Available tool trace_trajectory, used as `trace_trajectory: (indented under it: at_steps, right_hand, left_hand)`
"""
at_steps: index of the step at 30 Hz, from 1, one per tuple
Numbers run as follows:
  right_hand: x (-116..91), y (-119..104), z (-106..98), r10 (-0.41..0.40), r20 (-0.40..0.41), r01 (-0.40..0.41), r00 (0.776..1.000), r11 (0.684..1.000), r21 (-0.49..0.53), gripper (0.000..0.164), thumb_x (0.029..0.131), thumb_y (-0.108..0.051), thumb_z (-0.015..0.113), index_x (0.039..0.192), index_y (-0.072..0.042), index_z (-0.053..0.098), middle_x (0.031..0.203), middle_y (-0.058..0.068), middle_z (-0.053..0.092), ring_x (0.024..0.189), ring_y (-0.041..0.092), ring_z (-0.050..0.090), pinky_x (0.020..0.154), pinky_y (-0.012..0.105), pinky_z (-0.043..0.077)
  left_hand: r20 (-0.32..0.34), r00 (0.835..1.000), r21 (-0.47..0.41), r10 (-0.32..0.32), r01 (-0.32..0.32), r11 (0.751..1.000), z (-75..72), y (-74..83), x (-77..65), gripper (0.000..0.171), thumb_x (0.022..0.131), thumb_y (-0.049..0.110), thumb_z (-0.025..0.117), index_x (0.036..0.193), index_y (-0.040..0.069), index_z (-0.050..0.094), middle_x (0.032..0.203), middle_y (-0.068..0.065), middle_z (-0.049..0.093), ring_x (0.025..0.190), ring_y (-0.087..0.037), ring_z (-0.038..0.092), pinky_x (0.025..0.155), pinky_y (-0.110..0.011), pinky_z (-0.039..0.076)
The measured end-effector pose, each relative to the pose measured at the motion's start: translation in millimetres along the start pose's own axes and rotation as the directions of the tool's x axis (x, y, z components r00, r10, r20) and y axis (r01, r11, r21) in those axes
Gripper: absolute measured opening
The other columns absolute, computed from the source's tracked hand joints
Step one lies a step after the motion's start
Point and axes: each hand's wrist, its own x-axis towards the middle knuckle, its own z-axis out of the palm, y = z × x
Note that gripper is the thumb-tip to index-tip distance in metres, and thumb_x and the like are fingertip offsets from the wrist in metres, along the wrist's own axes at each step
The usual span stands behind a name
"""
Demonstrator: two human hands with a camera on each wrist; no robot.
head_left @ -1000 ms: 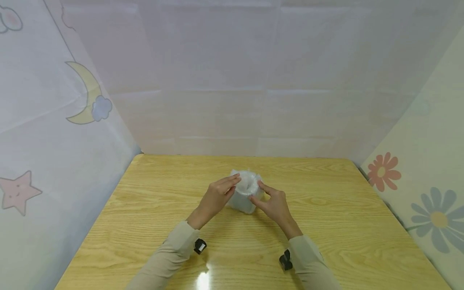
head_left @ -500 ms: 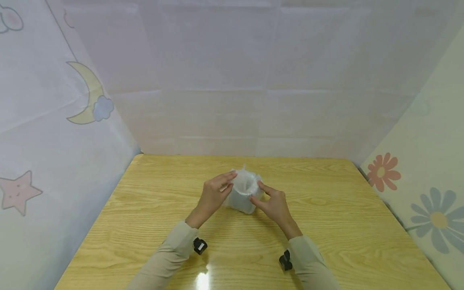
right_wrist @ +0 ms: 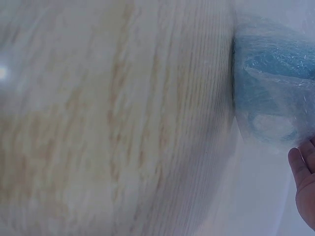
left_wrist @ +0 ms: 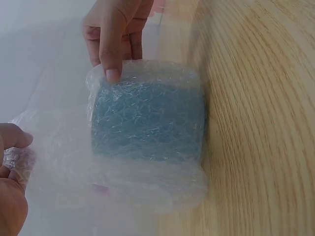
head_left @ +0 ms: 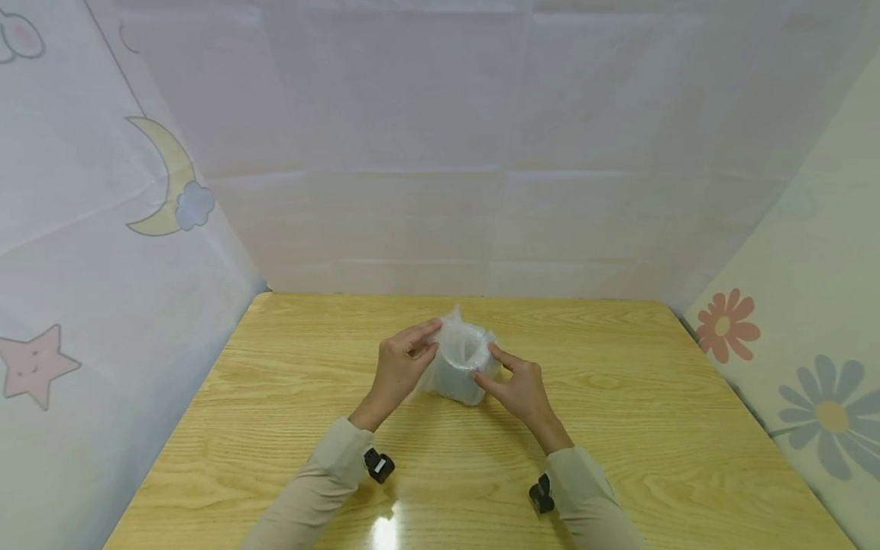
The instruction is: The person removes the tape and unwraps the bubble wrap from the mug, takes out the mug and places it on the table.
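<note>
A blue, cup-shaped object stands on the table, wrapped in clear bubble wrap. Seen from the head view, the wrapped object has a round opening at its top. My left hand is on its left and pinches a loose edge of the wrap between thumb and fingers, drawing it out from the object. On the other side my right hand grips the upper rim through the wrap, thumb in front and fingers behind. A pale oval patch shows through the wrap in the right wrist view. The exact kind of object is hidden.
The wood-grain table carries the object near its middle. A pale sheet hangs behind, with printed sheets at left and right. Black wrist cameras sit by both cuffs.
My left hand has moved left, away from the opening, pulling the edge of the bubble wrap out with it; a wrap corner now stands up higher. My right hand stays in place.
</note>
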Motion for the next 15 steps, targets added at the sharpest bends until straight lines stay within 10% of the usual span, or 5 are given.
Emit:
trace_trajectory:
  at_steps: [15]
  right_hand:
    - [-0.5, -0.1, 0.3, 0.008, 0.003, -0.008, 1.0, 1.0, 0.011, 0.06, 0.079, -0.02, 0.083, 0.126, 0.008, 0.058, 0.127, 0.021, 0.054, 0.111, 0.037, 0.058, 0.087, 0.052, 0.05]
  left_hand:
    - [-0.094, 0.986, -0.068, -0.135, 0.128, 0.989, -10.3, 34.0, 12.5, 0.032, 0.076, -0.024, 0.067, 0.107, -0.018, 0.065, 0.105, -0.03, 0.065, 0.085, -0.043, 0.067, 0.064, -0.047, 0.057]
